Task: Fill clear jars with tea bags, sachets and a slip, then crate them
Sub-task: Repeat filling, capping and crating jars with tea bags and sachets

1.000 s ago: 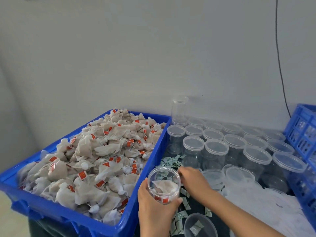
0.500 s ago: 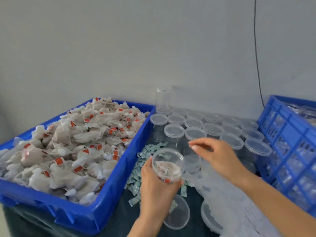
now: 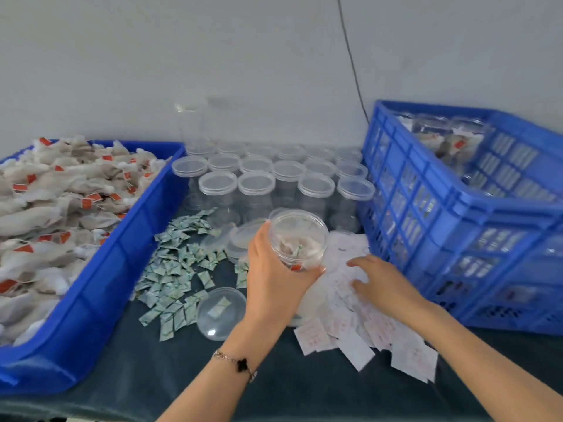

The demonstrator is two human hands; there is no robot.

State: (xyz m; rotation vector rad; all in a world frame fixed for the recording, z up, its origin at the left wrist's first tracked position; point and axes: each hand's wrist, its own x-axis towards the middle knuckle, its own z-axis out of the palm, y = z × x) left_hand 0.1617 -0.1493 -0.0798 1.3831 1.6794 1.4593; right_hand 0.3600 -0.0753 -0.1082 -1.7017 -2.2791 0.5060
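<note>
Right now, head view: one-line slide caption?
Left hand holds a part-filled jar while the right hand reaches onto the paper slips.

Packing bench: blue crate [image 3: 457, 190], lidded jars [image 3: 256, 185]

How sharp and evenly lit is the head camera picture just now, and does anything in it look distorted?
Head view: lighting is soft and even, without hard shadows. Motion blur smears the tea bags and the far clear jars; the left hand and its held jar are sharper. Wide-angle distortion tilts the blue crate at the right edge.
</note>
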